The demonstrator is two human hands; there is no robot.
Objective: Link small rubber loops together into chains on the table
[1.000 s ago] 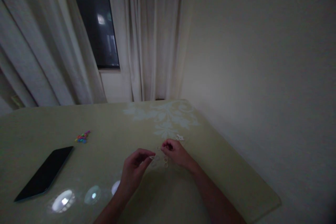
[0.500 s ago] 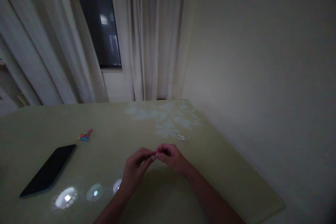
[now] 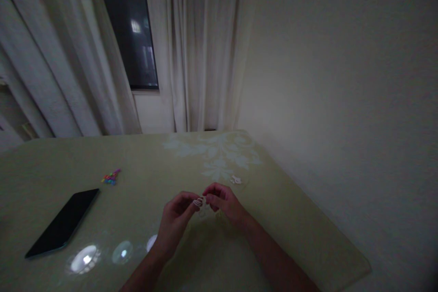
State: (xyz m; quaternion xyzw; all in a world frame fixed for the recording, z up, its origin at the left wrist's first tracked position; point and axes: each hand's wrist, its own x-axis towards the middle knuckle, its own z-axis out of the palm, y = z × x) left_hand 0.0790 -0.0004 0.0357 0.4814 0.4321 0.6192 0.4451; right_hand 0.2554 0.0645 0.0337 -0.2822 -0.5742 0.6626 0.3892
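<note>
Near the middle of the table, my left hand [image 3: 176,219] pinches a small pale, striped or coiled piece [image 3: 197,201] between thumb and fingertips. My right hand [image 3: 224,203] is closed just to the right, its thumb and index fingertips at the right side of a small whitish part [image 3: 204,200] beside that piece. Whether the two pale parts are joined is too small to tell. Beyond my right hand, several small white pieces [image 3: 236,179] lie on the table.
A dark tablet-like slab [image 3: 63,223] lies at the left on the pale green table [image 3: 143,159]. Behind it sits a small pile of colourful pieces [image 3: 111,177]. Ceiling lights reflect at the lower left. A wall [image 3: 325,100] borders the right side, and curtains [image 3: 205,45] hang behind.
My hands have drawn slightly apart at the fingertips, and more of the pale piece shows between them. My right hand has risen a little in the view.
</note>
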